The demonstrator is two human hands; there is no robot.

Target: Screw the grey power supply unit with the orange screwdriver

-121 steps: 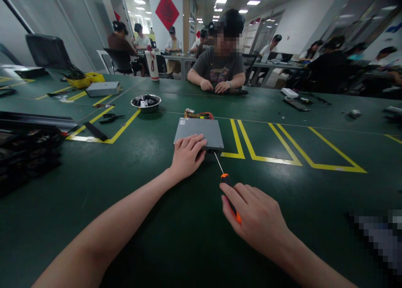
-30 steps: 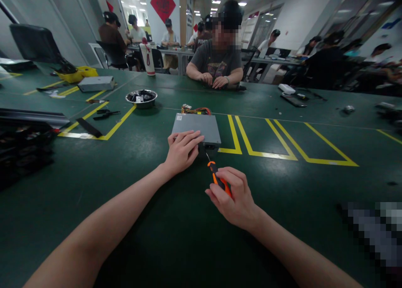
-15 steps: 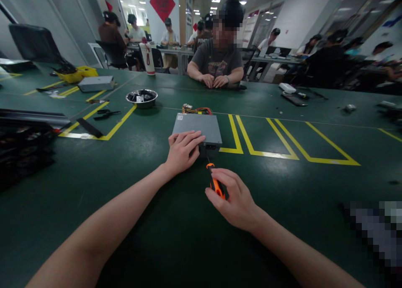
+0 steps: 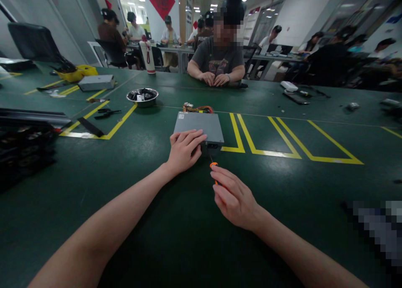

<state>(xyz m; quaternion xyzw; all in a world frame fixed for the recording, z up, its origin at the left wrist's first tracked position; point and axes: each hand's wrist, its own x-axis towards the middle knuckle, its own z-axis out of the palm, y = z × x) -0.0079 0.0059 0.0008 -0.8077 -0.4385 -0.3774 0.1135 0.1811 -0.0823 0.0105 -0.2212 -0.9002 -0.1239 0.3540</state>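
Observation:
A grey computer power supply (image 4: 201, 123) lies on the green table, its cable bundle (image 4: 199, 109) at the far side. My left hand (image 4: 185, 149) is laid over its near left part, fingers across the top and thumb by the near side, holding it. My right hand (image 4: 235, 198) is closed around the handle of an orange and black screwdriver (image 4: 214, 164). The screwdriver's thin shaft points up to the near face of the power supply, close to the socket. Whether its tip sits in a screw is too small to tell.
A metal bowl (image 4: 142, 97) with dark parts stands beyond, left. Another grey box (image 4: 96, 83) and a yellow tray (image 4: 78, 73) lie farther left. Dark stacked parts (image 4: 28, 141) fill the left edge. A person (image 4: 216, 61) sits opposite. Yellow tape (image 4: 270, 154) marks the table.
My right hand's fingers have shifted around the screwdriver handle, now covering more of it. The left hand stays on the power supply. The view has shifted slightly.

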